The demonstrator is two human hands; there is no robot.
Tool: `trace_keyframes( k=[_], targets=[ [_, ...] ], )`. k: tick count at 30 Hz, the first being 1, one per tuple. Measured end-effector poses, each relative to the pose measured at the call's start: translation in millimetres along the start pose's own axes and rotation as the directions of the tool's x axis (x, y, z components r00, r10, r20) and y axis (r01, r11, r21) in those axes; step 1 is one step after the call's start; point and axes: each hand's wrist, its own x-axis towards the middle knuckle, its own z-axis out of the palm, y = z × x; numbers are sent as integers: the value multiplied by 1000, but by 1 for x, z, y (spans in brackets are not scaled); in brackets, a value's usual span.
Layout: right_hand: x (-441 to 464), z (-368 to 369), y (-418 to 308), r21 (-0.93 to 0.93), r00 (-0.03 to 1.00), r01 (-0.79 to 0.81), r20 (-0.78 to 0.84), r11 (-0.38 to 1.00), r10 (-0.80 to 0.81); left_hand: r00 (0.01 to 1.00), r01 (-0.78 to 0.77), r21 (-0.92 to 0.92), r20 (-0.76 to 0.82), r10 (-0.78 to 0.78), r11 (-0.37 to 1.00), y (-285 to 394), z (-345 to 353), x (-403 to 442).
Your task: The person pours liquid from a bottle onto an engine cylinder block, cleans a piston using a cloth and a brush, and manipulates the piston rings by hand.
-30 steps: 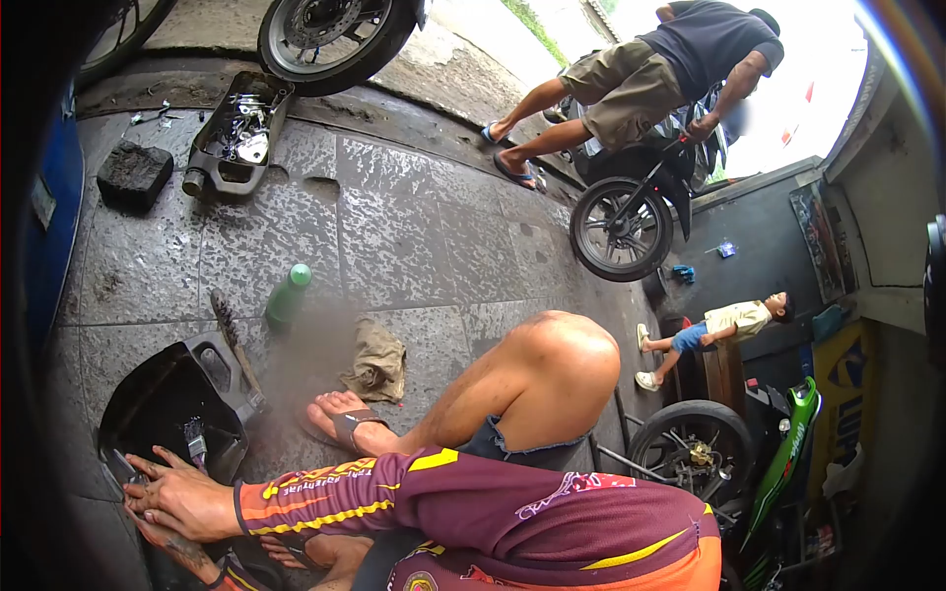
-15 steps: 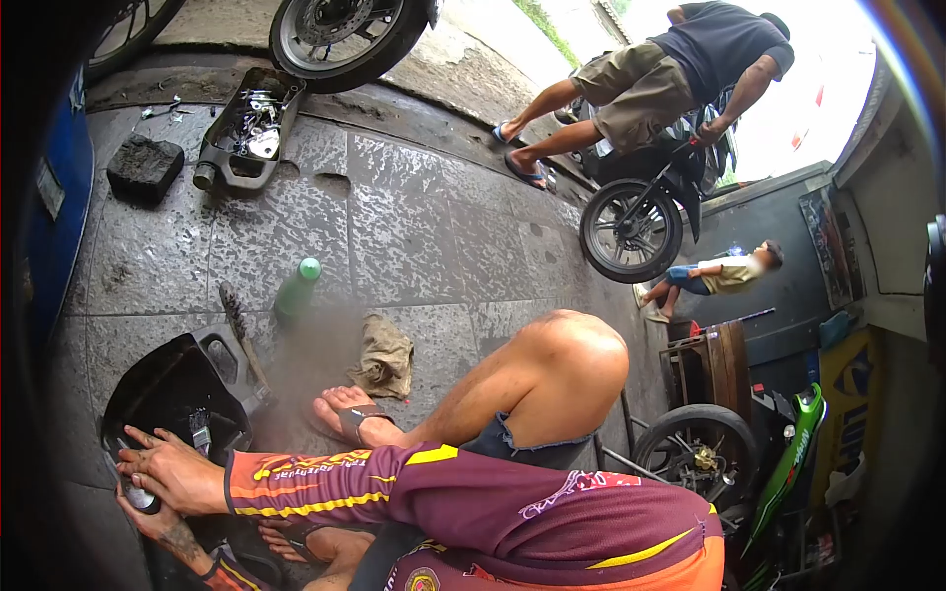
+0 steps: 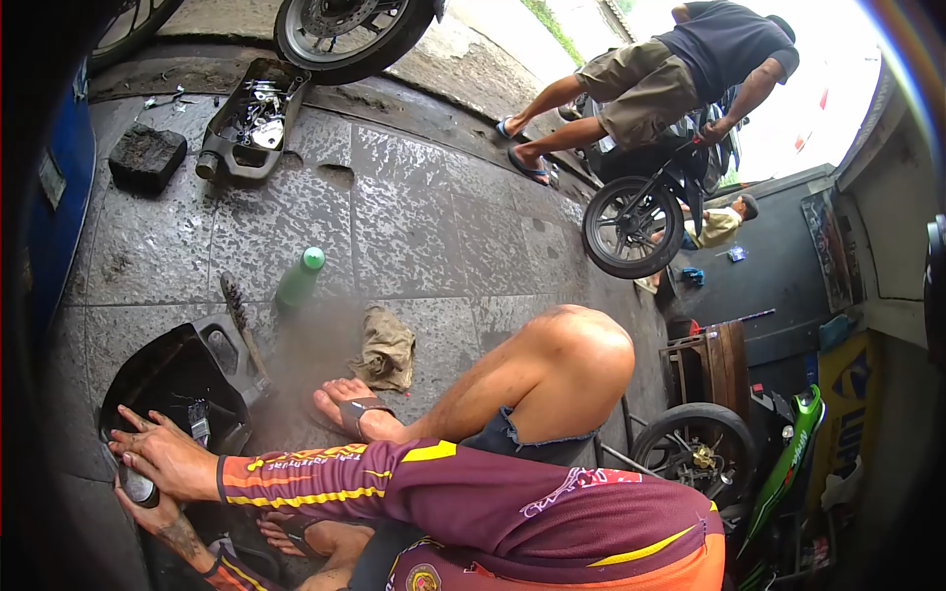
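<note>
My left hand (image 3: 163, 455), in the maroon and orange sleeve, has its fingers spread over the near edge of a black cut-open plastic jerrycan (image 3: 148, 369). Just below it, my tattooed right hand (image 3: 158, 517) is closed round a smooth, rounded silver-grey part (image 3: 137, 488). Most of that part is covered by my hands, so its kind does not show. A paintbrush (image 3: 199, 424) with pale bristles lies inside the jerrycan. Beside the can's handle rests a long dark-bristled brush (image 3: 236, 310).
A green bottle (image 3: 301, 279) and a crumpled brown cloth (image 3: 384, 350) are near my foot. Farther off are a second cut can (image 3: 241, 158) holding metal tools or parts and a black block (image 3: 148, 160). A person (image 3: 680, 79) stands by a motorcycle (image 3: 631, 229); another person (image 3: 724, 225) is behind it.
My hands have shifted slightly, and the silver-grey part shows more darkly at its top. The person at the back has moved partly behind the motorcycle wheel. The view has tilted a little.
</note>
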Motion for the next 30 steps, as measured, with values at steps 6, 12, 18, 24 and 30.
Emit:
trace_keyframes(
  k=[6, 12, 18, 24, 30],
  targets=[
    [-24, 12, 0, -4, 1000, -8, 27, 1000, 8, 999, 5, 59, 37, -8, 998, 25, -2, -7],
    [-22, 24, 2, 13, 998, 51, 44, 999, -52, 986, -61, 152, 161, 36, 987, 58, -9, -10],
    [-1, 21, 2, -45, 991, 132, 2, 990, -132, 994, -42, 194, 103, 22, 980, 65, -2, -14],
    [-20, 29, 13, -103, 986, 150, -58, 983, -156, 995, 62, 115, 68, -70, 991, 72, 3, -17],
    [-22, 36, 14, -108, 988, 138, -56, 985, -145, 990, 126, 59, 64, -130, 990, 77, 8, -17]
  ],
)
